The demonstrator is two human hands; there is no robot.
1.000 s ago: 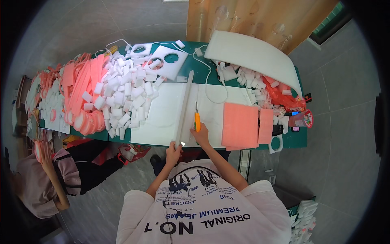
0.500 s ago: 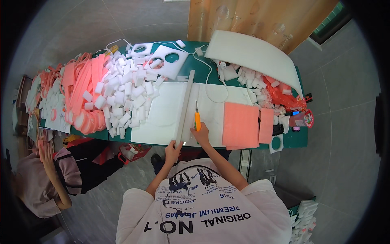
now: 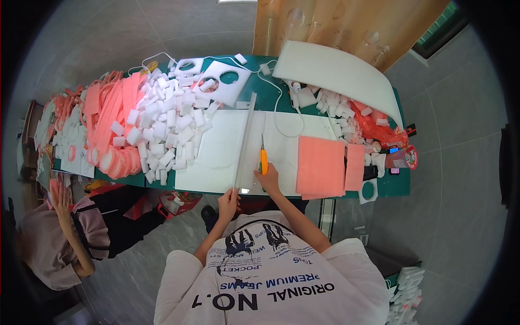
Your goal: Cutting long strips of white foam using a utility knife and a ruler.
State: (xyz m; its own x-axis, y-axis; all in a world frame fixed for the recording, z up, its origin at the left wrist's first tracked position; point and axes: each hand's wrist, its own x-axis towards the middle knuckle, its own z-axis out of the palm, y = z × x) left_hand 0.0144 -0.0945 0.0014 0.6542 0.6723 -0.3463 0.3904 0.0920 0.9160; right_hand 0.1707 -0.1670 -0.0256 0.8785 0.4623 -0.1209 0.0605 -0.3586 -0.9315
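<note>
Two hands at the near edge of the green worktop [image 3: 279, 95], and both are busy. Left hand [image 3: 228, 199] is pressed down on the near end of a long clear straightedge [image 3: 245, 142], fingers curled over it at the worktop's edge. Right hand [image 3: 268, 177] is wrapped tight round an orange-handled utility knife [image 3: 263, 158], blade pointing away from the person, running just beside the straightedge on its right. Both tools lie on a big white foam sheet [image 3: 216, 154] spread flat across the middle of the worktop; the straightedge crosses it from near edge to far edge. Just right of the knife, a square pink foam sheet [image 3: 320, 165] lies on the white one, with a narrow pink strip [image 3: 355, 167] beside it. To the left, a heap of small white foam blocks [image 3: 162, 124] spills over the sheet's edge, and beyond that pink foam strips and rings [image 3: 111, 116] are piled along the worktop. At the far side sit white foam panels with round holes [image 3: 230, 89] cut through them, and a thick white foam slab [image 3: 336, 73] curls up at the far right corner. A white cord [image 3: 279, 116] loops across the foam behind the knife. Down at lower left, another person in a pink top [image 3: 46, 244] stands beside the worktop, one hand raised
</note>
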